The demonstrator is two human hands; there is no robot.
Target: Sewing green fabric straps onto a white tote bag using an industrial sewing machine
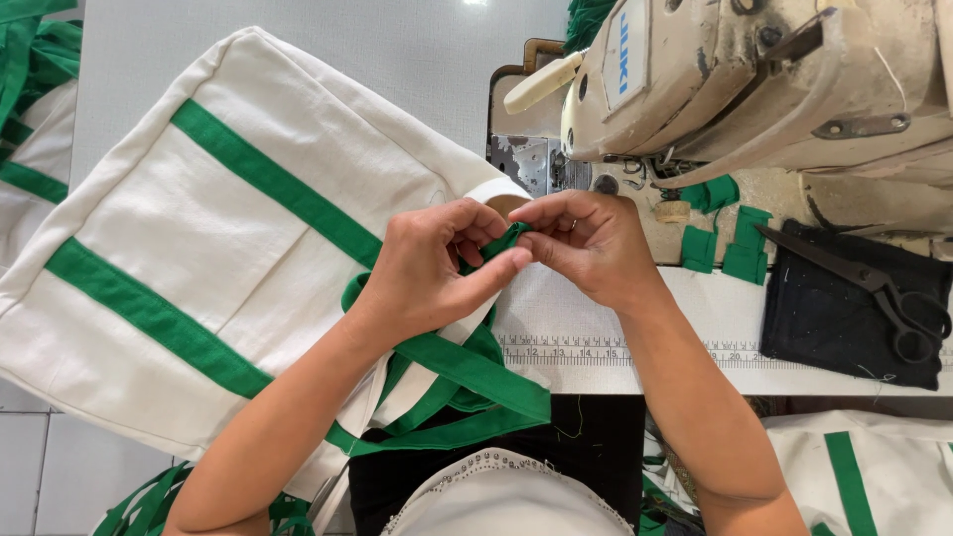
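Observation:
A cream cloth bag (199, 218) with two green stripes lies across the white table in front of the sewing machine (774, 79). Its green strap (467, 372) loops down toward my lap. My left hand (432, 268) and my right hand (591, 243) meet at the bag's open rim, both pinching a folded bit of green strap (508, 238) between thumbs and fingertips. The pinched end sits just in front of the machine's needle plate (531, 159).
Small green fabric pieces (730, 243) lie beside the machine. Black scissors (874, 288) rest on a dark cloth (844, 318) at the right. A ruler strip (576, 349) runs along the table's front edge. More cream and green bags lie at far left (30, 129) and lower right (874, 467).

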